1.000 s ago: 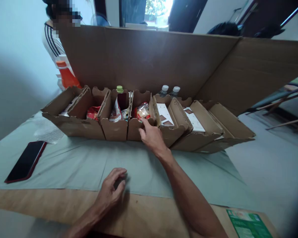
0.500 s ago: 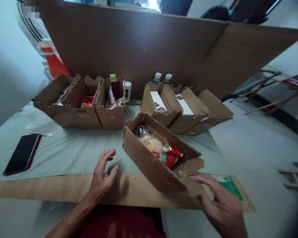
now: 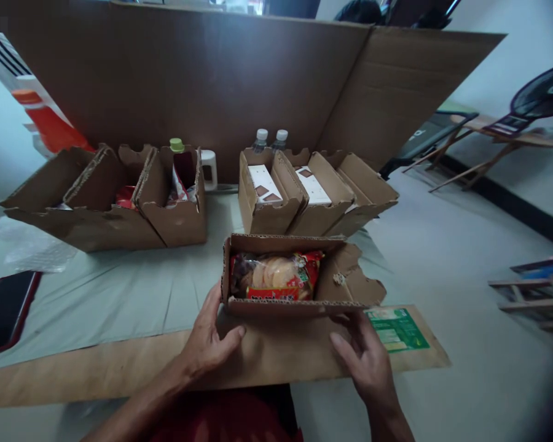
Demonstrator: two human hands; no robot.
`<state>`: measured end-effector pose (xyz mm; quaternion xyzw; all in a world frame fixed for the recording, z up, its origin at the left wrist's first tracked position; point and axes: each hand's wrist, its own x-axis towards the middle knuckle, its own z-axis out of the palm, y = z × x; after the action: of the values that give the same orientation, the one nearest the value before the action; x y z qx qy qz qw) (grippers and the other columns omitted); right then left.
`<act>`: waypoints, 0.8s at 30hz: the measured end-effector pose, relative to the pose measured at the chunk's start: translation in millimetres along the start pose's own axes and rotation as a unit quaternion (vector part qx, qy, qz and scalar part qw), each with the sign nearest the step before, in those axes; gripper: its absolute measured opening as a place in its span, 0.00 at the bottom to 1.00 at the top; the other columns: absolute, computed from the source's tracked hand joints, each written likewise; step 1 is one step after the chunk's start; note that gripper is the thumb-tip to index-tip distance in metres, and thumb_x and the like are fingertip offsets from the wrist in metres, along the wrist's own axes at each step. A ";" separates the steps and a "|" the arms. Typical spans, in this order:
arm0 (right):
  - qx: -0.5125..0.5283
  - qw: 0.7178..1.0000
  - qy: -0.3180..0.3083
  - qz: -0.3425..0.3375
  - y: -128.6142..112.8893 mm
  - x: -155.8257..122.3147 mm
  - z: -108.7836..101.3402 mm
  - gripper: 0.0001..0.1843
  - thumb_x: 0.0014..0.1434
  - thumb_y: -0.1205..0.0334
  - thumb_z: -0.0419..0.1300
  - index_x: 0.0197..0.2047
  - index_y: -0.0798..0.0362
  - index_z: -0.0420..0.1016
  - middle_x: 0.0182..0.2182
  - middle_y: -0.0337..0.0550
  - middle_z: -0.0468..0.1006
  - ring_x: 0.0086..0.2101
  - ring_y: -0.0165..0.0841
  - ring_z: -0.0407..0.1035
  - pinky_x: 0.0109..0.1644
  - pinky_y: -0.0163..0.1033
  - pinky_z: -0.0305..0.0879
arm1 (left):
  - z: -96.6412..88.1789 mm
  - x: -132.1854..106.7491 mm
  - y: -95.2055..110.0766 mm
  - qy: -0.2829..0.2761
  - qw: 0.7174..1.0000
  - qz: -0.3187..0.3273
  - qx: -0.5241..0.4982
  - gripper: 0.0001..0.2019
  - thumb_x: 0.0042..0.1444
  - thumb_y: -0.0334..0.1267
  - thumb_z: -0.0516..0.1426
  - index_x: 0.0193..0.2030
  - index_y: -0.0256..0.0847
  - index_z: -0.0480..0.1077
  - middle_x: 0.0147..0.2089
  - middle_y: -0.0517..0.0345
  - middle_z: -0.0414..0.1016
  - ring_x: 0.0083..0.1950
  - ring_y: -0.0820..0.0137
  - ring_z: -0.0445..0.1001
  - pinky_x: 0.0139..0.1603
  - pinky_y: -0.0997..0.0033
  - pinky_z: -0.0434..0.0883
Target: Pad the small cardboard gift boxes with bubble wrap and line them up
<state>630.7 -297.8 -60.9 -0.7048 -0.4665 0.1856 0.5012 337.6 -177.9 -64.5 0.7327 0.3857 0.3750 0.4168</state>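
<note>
Turned lengthwise in front of me is an open-topped cardboard box [image 3: 281, 309], its right end wall cut low and ragged. Inside it lies a clear and red packet of round, pale biscuits [image 3: 276, 273]. My left hand [image 3: 212, 337] grips the box's left end, fingers along its side and thumb sticking out in front. At the lower right of the box is my right hand [image 3: 364, 353], its fingertips tucked beneath the edge and thumb apart. The fingertips of both hands are partly hidden by the box.
Behind stand two groups of cardboard bins, left [image 3: 120, 227] and right [image 3: 271, 218], holding packets and white boxes. A tall cardboard screen [image 3: 188, 80] rises behind them. A phone [image 3: 7, 313] lies at left, bubble wrap [image 3: 41, 245] beyond it. Flat cardboard [image 3: 120, 362] lines the front edge.
The box has swung from a slant to nearly square in front of me. My left hand has moved onto its left end; my right hand has shifted from its end to its front corner.
</note>
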 end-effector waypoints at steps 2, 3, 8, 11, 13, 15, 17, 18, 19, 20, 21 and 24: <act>0.008 1.000 -0.013 0.001 -2.2 31.8 14.6 0.34 0.58 0.41 0.66 0.62 0.50 0.70 0.52 0.52 0.80 0.47 0.44 0.78 0.52 0.48 0.75 | -1.0 18.6 -3.7 0.025 1.000 -0.011 -0.012 0.37 0.59 0.40 0.59 0.74 0.42 0.54 0.71 0.41 0.64 0.71 0.48 0.64 0.71 0.41 0.63; 0.020 1.000 -0.022 0.003 -3.3 47.4 21.8 0.36 0.57 0.40 0.66 0.62 0.50 0.69 0.53 0.54 0.79 0.47 0.44 0.77 0.52 0.49 0.75 | -2.1 28.3 -5.6 0.028 0.999 -0.016 -0.019 0.37 0.58 0.40 0.60 0.74 0.41 0.54 0.70 0.40 0.65 0.71 0.48 0.65 0.71 0.42 0.64; 0.077 0.996 -0.032 0.037 4.3 85.5 44.1 0.38 0.56 0.40 0.66 0.63 0.52 0.67 0.55 0.57 0.78 0.46 0.44 0.78 0.51 0.50 0.75 | -4.4 50.0 -16.0 0.000 0.998 -0.050 -0.047 0.40 0.58 0.40 0.60 0.76 0.43 0.50 0.72 0.39 0.62 0.71 0.48 0.64 0.69 0.41 0.66; 0.084 0.994 -0.038 0.065 17.7 79.4 46.4 0.34 0.56 0.40 0.67 0.59 0.51 0.71 0.53 0.56 0.80 0.44 0.43 0.79 0.51 0.50 0.76 | -0.4 45.9 -25.5 0.003 0.997 -0.057 -0.048 0.41 0.58 0.40 0.60 0.76 0.42 0.50 0.72 0.38 0.62 0.73 0.46 0.62 0.71 0.39 0.63; 0.093 0.992 -0.035 0.076 23.4 74.6 47.2 0.34 0.55 0.39 0.68 0.59 0.51 0.72 0.54 0.55 0.80 0.45 0.44 0.79 0.53 0.51 0.75 | 4.2 45.9 -31.9 0.006 0.997 -0.062 -0.052 0.43 0.56 0.41 0.61 0.76 0.41 0.50 0.73 0.38 0.61 0.73 0.45 0.61 0.72 0.38 0.60; 0.105 0.990 -0.027 0.088 23.7 71.8 48.9 0.36 0.54 0.39 0.69 0.60 0.51 0.72 0.56 0.56 0.79 0.48 0.46 0.79 0.55 0.52 0.74 | 8.5 49.1 -36.3 0.005 0.996 -0.070 -0.061 0.44 0.54 0.41 0.62 0.77 0.40 0.49 0.74 0.38 0.59 0.74 0.45 0.59 0.74 0.38 0.57; 0.111 0.988 -0.025 0.104 20.5 68.7 50.1 0.39 0.52 0.38 0.70 0.61 0.51 0.72 0.58 0.56 0.78 0.53 0.49 0.77 0.58 0.53 0.72 | 9.4 51.2 -37.1 0.001 0.995 -0.076 -0.071 0.45 0.54 0.40 0.61 0.77 0.40 0.49 0.76 0.39 0.57 0.76 0.46 0.57 0.75 0.39 0.56; 0.112 0.987 -0.024 0.113 19.2 65.8 49.8 0.41 0.52 0.38 0.70 0.62 0.51 0.71 0.59 0.56 0.77 0.56 0.50 0.75 0.61 0.54 0.71 | 7.6 50.3 -36.1 0.001 0.994 -0.078 -0.074 0.45 0.53 0.39 0.62 0.77 0.40 0.49 0.76 0.40 0.56 0.76 0.47 0.57 0.75 0.40 0.55; 0.112 0.986 -0.022 0.121 19.2 61.8 48.5 0.43 0.52 0.37 0.70 0.64 0.51 0.70 0.61 0.56 0.76 0.59 0.52 0.72 0.63 0.56 0.68 | 3.8 47.5 -34.3 -0.001 0.994 -0.081 -0.076 0.46 0.52 0.39 0.62 0.77 0.40 0.49 0.77 0.40 0.56 0.76 0.47 0.57 0.75 0.41 0.56; 0.108 0.985 -0.019 0.131 21.4 56.8 46.3 0.44 0.52 0.37 0.69 0.66 0.50 0.69 0.63 0.55 0.74 0.62 0.53 0.69 0.66 0.58 0.65 | -2.1 42.5 -31.9 -0.004 0.994 -0.084 -0.074 0.46 0.52 0.39 0.63 0.77 0.41 0.49 0.77 0.41 0.56 0.76 0.47 0.57 0.75 0.42 0.57; 0.091 0.985 -0.013 0.144 25.9 51.3 43.8 0.44 0.54 0.37 0.68 0.68 0.50 0.68 0.64 0.54 0.73 0.63 0.55 0.66 0.68 0.61 0.62 | -10.0 35.6 -29.2 -0.009 0.994 -0.089 -0.068 0.46 0.52 0.40 0.63 0.77 0.41 0.51 0.76 0.42 0.57 0.75 0.47 0.59 0.73 0.42 0.61; -0.022 0.990 0.008 0.139 48.5 35.9 43.9 0.39 0.59 0.39 0.64 0.67 0.50 0.70 0.61 0.58 0.75 0.61 0.62 0.68 0.65 0.71 0.60 | -44.8 6.6 -23.0 0.000 0.994 -0.108 -0.027 0.36 0.54 0.39 0.62 0.71 0.44 0.63 0.70 0.45 0.69 0.68 0.50 0.70 0.64 0.50 0.73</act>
<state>639.4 -247.1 -115.0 -0.7752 -0.3640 0.2379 0.4582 295.5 -149.6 -67.1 0.6750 0.4525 0.3382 0.4746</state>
